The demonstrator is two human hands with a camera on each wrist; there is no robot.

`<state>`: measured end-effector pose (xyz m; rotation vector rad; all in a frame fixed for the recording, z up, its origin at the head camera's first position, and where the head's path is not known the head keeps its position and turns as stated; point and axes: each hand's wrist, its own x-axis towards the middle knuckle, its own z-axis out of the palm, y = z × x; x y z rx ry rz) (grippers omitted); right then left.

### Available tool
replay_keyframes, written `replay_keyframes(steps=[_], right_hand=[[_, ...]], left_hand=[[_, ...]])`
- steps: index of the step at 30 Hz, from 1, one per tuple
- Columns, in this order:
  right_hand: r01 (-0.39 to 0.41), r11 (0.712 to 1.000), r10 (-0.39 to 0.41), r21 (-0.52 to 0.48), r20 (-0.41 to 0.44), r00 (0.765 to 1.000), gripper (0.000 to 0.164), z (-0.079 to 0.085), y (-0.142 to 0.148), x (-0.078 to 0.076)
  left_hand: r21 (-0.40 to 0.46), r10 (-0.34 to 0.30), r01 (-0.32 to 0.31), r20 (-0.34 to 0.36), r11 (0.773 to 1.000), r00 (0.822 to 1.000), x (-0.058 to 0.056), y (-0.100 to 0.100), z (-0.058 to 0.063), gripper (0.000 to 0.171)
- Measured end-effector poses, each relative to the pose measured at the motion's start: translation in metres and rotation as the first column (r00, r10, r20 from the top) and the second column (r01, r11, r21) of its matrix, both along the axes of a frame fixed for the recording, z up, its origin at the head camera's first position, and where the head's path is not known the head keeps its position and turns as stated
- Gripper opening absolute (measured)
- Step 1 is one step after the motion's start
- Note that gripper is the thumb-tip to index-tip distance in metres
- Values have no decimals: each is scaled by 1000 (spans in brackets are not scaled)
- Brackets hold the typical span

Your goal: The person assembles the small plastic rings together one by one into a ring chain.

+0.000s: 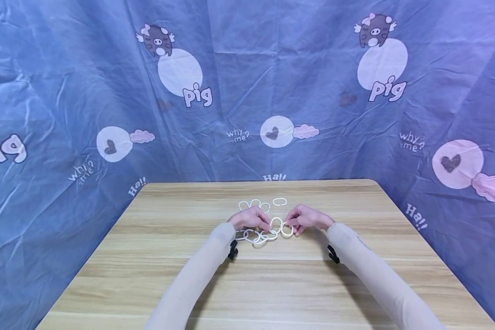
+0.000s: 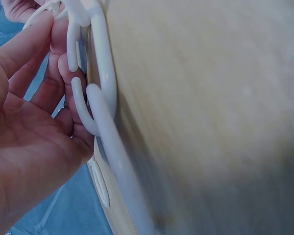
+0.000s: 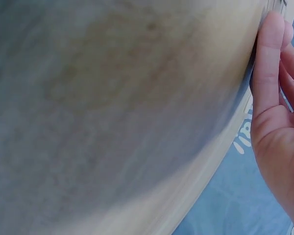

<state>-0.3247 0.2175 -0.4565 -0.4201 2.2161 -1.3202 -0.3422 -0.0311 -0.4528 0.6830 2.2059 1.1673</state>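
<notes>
Evidently, the right link (image 1: 292, 230) sits just left of the pinching fingers of the right hand (image 1: 308, 217), the nearer hand, its long axis running roughly from the far edge of the bench (image 1: 272, 293) toward the near one. The left hand (image 1: 251, 218) pinches the end link (image 1: 276, 218) beside it; the chain (image 1: 261, 243) trails toward the left edge. Whether these 2 links interlock I cannot tell; the right wrist view nearly crops out the right fingertips.

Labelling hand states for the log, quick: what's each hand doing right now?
Left hand: closed, pinching a white chain link.
Right hand: closed, pinching the rightmost white link near its top.
</notes>
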Motion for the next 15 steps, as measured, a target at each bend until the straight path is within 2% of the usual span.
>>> replay_keyframes(steps=[11,15], right_hand=[[-10,1000,10,14,10,1000,18,1,-2,1],[-45,999,45,14,15,999,16,2,-8,1]], left_hand=[[0,-3,3,-25,1000,1000,1,1,-1,17],[-25,-13,12,-36,1000,999,0,2,0,18]])
